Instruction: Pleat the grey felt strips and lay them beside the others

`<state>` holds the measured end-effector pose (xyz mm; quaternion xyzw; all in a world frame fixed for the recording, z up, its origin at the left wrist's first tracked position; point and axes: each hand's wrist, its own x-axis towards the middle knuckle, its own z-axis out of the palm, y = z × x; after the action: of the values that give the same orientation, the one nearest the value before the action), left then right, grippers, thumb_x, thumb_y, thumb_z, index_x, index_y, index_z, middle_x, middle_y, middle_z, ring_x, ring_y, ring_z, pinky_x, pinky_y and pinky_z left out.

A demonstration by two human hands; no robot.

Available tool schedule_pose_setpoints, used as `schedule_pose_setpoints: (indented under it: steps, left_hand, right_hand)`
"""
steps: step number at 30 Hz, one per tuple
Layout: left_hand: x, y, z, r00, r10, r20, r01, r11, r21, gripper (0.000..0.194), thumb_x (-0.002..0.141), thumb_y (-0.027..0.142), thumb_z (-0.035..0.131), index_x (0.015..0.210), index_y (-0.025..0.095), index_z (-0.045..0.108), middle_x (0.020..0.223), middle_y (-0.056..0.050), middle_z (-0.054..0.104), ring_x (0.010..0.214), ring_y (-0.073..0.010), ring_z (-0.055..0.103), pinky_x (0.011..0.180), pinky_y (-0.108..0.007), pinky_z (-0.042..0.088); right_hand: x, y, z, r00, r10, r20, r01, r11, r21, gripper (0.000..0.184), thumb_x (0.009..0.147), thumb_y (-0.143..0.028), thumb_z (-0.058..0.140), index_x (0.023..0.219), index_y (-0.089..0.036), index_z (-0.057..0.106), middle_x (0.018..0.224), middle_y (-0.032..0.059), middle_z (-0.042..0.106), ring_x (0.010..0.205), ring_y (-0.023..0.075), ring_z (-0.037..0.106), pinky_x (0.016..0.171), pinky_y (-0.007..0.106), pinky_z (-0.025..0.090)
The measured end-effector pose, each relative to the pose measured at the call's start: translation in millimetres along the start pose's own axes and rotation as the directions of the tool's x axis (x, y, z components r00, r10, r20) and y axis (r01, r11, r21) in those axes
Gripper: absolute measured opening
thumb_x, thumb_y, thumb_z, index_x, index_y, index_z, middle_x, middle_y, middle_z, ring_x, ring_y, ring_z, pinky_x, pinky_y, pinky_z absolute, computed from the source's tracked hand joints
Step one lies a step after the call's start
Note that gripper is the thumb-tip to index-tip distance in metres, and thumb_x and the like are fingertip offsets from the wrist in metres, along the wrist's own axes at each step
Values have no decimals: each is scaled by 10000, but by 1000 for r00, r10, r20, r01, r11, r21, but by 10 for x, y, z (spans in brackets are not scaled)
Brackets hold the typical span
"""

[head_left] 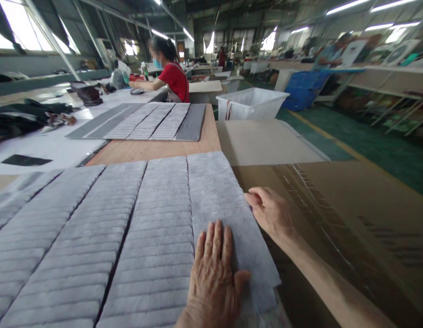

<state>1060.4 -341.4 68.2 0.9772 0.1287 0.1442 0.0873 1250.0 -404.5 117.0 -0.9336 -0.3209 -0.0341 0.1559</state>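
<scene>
Rows of soft light grey fabric pieces (157, 214) lie before me, overlapped so that their edges make close ridges. Flat on the rightmost row (214, 196) rests my left hand (214, 273), fingers stretched forward and thumb out to the side. My right hand (269, 212) is at that row's right edge, its fingers curled and pinching the fabric there. The fingertips of the right hand are partly hidden. Dark gaps part the rows from one another.
Brown cardboard (334, 218) lies to the right. Ahead are a grey board (193, 123) with striped pieces, a white bin (252, 102) and blue crates (302, 89). A co-worker in a red top (177, 82) sits at the table on the left. Dark cloth (20, 118) lies far left.
</scene>
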Motion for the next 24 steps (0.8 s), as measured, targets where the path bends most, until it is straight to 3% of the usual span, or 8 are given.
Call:
schedule_pose_setpoints:
  steps: [2, 6, 11, 15, 19, 24]
  left_hand:
    - [-7, 13, 18, 1000, -2, -29, 3, 1000, 19, 679, 880, 546, 302, 1421, 143, 225, 1482, -114, 220, 1363, -260, 195, 1064, -442, 352]
    - [-11, 19, 49, 998, 20, -67, -17, 999, 44, 685, 869, 541, 339, 1397, 108, 285, 1466, -140, 253, 1347, -285, 241, 1036, -458, 385]
    - [-4, 13, 28, 1000, -11, -5, 11, 1000, -17, 715, 863, 593, 295, 1414, 141, 243, 1475, -120, 233, 1359, -267, 208, 1070, -453, 341]
    - [1, 23, 4, 999, -27, 22, 28, 999, -45, 714, 868, 589, 278, 1424, 145, 208, 1487, -104, 192, 1370, -265, 161, 1081, -458, 323]
    - [-8, 38, -32, 998, -36, 51, 40, 996, -77, 682, 887, 553, 254, 1430, 147, 180, 1492, -101, 165, 1372, -259, 132, 1091, -460, 298]
    - [-7, 37, -93, 995, -43, 88, 53, 993, -109, 724, 874, 594, 227, 1426, 127, 194, 1486, -126, 164, 1365, -271, 135, 1093, -458, 289]
  right_hand:
    - [-98, 75, -57, 994, -100, 44, 96, 992, 80, 97, 834, -238, 585, 917, -193, 608, 947, 27, 624, 913, 157, 564, 819, 246, 407]
    - [-214, 127, -74, 970, -188, 152, 155, 967, 204, 268, 667, -161, 706, 911, -214, 607, 944, -16, 615, 845, 119, 559, 773, 208, 420]
    - [-210, 107, -40, 975, -15, 221, -38, 971, 235, 229, 620, -224, 699, 819, -196, 591, 777, -20, 597, 709, 133, 549, 651, 228, 410]
    - [-228, 114, -34, 946, 97, 308, -175, 955, 239, 184, 620, -331, 664, 706, -198, 570, 599, -52, 544, 554, 116, 501, 513, 216, 339]
    - [-261, 121, -28, 941, 102, 322, -191, 947, 257, 255, 703, -446, 504, 647, -202, 554, 523, -47, 482, 526, 122, 456, 505, 232, 301]
    - [-244, 143, 8, 943, 95, 318, -182, 948, 259, 313, 681, -500, 457, 623, -205, 542, 489, -35, 459, 494, 132, 430, 494, 245, 279]
